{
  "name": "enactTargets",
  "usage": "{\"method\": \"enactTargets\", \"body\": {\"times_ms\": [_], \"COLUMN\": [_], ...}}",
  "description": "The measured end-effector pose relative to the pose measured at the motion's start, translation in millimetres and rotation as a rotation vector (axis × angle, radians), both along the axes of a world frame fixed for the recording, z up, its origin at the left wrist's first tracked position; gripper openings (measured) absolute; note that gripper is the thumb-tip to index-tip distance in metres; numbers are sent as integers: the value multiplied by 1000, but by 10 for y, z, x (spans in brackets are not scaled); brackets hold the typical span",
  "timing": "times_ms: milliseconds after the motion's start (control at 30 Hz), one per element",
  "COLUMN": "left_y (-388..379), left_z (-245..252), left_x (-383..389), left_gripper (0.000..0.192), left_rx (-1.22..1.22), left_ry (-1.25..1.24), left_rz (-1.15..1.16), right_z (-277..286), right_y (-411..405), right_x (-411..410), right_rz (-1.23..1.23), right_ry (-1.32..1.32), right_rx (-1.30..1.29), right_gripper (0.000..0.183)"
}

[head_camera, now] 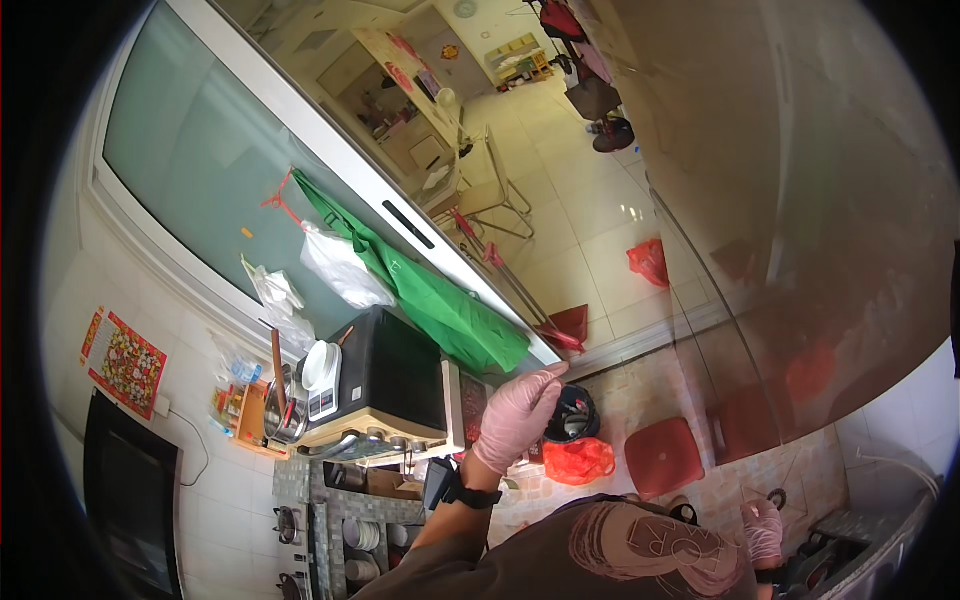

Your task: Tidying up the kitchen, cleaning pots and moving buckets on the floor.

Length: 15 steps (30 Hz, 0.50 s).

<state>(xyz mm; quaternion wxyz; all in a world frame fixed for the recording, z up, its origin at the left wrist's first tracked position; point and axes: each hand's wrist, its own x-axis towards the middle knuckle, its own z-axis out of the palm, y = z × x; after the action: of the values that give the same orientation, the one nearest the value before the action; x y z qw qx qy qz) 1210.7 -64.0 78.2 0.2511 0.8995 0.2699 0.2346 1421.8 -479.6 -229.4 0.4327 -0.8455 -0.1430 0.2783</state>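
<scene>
My left hand (521, 412), in a thin pinkish glove with a black strap device on the wrist, is raised in front of me with its fingers bunched together. Its fingertips overlap the lower end of the sliding door's white frame (337, 157); whether they touch it, or hold something small, I cannot tell. Just beyond the hand hangs a green apron (450, 311) on the frosted glass. My right hand (763, 525), gloved too, is low at the right beside my body, fingers partly curled; its grip is unclear.
A black oven (397, 375) with a kitchen scale (324, 382) on top stands left of my hand. On the floor are a dark bin (574, 416), a red plastic bag (579, 461) and a red stool (664, 457). Beyond the doorway are a folding chair (487, 196) and a red dustpan (566, 326).
</scene>
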Motion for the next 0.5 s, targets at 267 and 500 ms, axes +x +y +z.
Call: {"method": "enactTargets", "body": {"times_ms": [267,500], "left_y": [-97,-198], "left_z": [52,175], "left_x": [-17,-59], "left_gripper": [21,16], "left_rx": [18,79], "left_ry": [-15,28], "left_rz": [45,141], "right_z": [211,54], "right_y": [-29,-79], "right_x": [-14,64], "right_rz": [16,48], "right_ry": [14,68], "right_rx": [10,0], "right_gripper": [25,27]}}
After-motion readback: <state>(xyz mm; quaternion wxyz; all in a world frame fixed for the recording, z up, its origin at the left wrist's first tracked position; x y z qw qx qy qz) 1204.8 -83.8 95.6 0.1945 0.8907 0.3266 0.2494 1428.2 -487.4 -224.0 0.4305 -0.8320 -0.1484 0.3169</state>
